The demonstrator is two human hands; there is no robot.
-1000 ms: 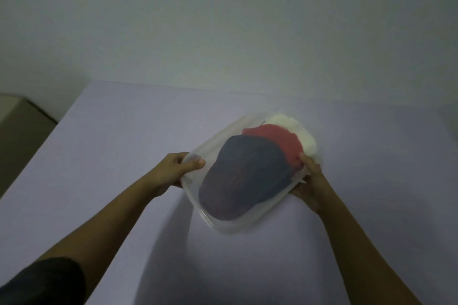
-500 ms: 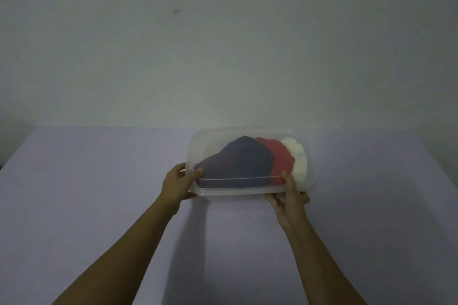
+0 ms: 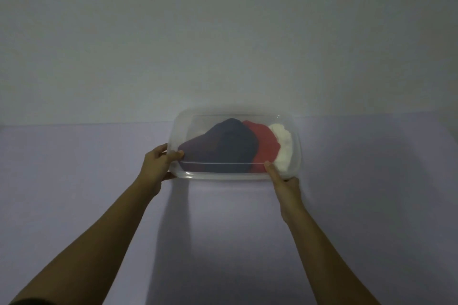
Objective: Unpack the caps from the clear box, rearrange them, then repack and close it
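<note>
Our left hand (image 3: 158,166) grips the clear box (image 3: 223,176) at its 9 o'clock end. The thumb lies on the near face and the other fingers curl round the end. Our right hand (image 3: 285,186) grips the same box near its 5 o'clock corner. Its thumb points up on the near face, and we cannot see the other fingers. Both arms are bare and reach out from 6 o'clock.

We only have the head view. The box lies across in front of us, with its long side going from 9 o'clock to 3 o'clock. It is over the far part of the tabletop (image 3: 74,181), close to the wall (image 3: 223,32) at 12 o'clock. We cannot tell if the box touches the tabletop or if its lid is on.

Three caps are inside, and we see them through the plastic. The dark blue cap (image 3: 223,148) is on the 9 o'clock side, near our left thumb. The red cap (image 3: 265,146) touches it at 3 o'clock. The white cap (image 3: 282,148) touches the red one at the 3 o'clock end, just above our right thumb.

The tabletop is pale purple and the wall is plain grey.
</note>
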